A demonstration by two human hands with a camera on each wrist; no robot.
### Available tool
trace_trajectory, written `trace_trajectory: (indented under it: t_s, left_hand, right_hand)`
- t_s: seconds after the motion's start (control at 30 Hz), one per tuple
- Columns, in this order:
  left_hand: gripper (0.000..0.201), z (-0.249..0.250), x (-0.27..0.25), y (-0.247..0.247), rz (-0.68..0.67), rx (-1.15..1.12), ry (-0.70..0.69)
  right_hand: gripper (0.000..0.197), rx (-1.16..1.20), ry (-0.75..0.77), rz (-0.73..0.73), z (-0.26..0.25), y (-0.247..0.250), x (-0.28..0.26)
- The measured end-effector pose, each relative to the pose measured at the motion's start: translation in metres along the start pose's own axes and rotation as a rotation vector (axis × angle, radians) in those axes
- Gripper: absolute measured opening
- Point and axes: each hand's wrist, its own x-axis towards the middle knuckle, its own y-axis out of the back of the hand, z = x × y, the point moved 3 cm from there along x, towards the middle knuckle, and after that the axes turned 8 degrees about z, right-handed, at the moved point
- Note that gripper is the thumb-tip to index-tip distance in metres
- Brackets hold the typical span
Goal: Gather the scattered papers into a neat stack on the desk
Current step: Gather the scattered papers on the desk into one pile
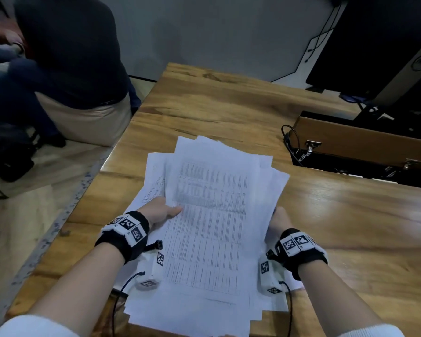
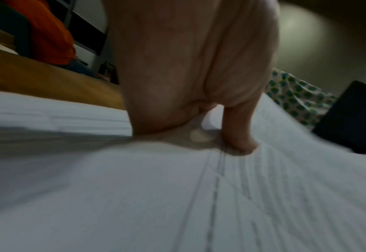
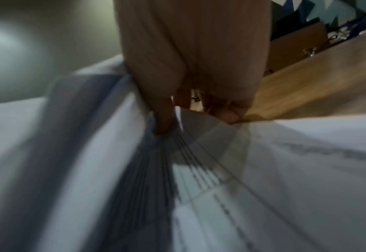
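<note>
Papers [image 1: 212,215] fanned unevenly over wooden worktop [image 1: 229,105], printed tables too blurred to read; left hand [image 1: 159,211] and right hand [image 1: 278,221] gripped opposite edges. Monitor [image 1: 384,45], cable box [image 1: 360,139] far right. Left wrist: thumb [image 2: 240,134] pressed on sheets. Right wrist: fingers [image 3: 165,117] pinched fanned edges.

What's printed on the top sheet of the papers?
White top sheet covered with dense black table rows and columns; text unreadable. Head view shows it best.
</note>
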Motion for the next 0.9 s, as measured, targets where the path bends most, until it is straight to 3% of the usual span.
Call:
trace_trajectory:
  t_s: [0.03, 0.1, 0.23, 0.33, 0.37, 0.43, 0.53, 0.63, 0.77, 0.9]
  left_hand:
    - [0.066, -0.008, 0.013, -0.001, 0.003, 0.012, -0.002]
    - [0.061, -0.014, 0.022, 0.003, 0.04, 0.01, -0.006]
    - [0.044, -0.001, 0.003, 0.003, 0.085, -0.108, 0.05]
    - [0.058, -0.005, 0.004, -0.008, 0.055, -0.171, 0.067]
    - [0.065, -0.007, 0.004, -0.012, 0.052, -0.184, 0.063]
    - [0.054, -0.008, 0.001, -0.007, 0.111, -0.207, 0.032]
    - [0.035, -0.008, -0.005, 0.015, 0.222, -0.223, -0.01]
    - [0.035, -0.02, 0.01, 0.041, 0.316, -0.154, -0.036]
    - [0.052, -0.024, 0.013, 0.044, 0.356, 0.269, 0.011]
    - [0.061, -0.018, 0.006, 0.03, 0.32, 0.308, 0.07]
  right_hand:
    - [0.021, 0.065, -0.004, -0.025, -0.004, -0.002, -0.004]
    - [0.011, 0.203, -0.009, 0.02, -0.009, 0.001, -0.003]
    - [0.036, 0.496, -0.172, 0.022, -0.004, -0.004, 0.0]
    - [0.055, 0.586, -0.206, -0.155, -0.013, -0.02, -0.016]
    - [0.06, 0.56, -0.17, -0.197, -0.017, -0.023, -0.019]
    - [0.059, 0.457, -0.083, -0.148, -0.019, -0.016, -0.017]
    - [0.049, 0.011, 0.025, 0.086, -0.008, 0.007, -0.003]
    - [0.043, -0.355, 0.03, 0.052, 0.005, 0.007, 0.001]
    - [0.045, -0.431, 0.053, 0.008, 0.001, -0.007, -0.01]
    - [0.039, -0.351, 0.012, 0.023, 0.003, -0.008, -0.01]
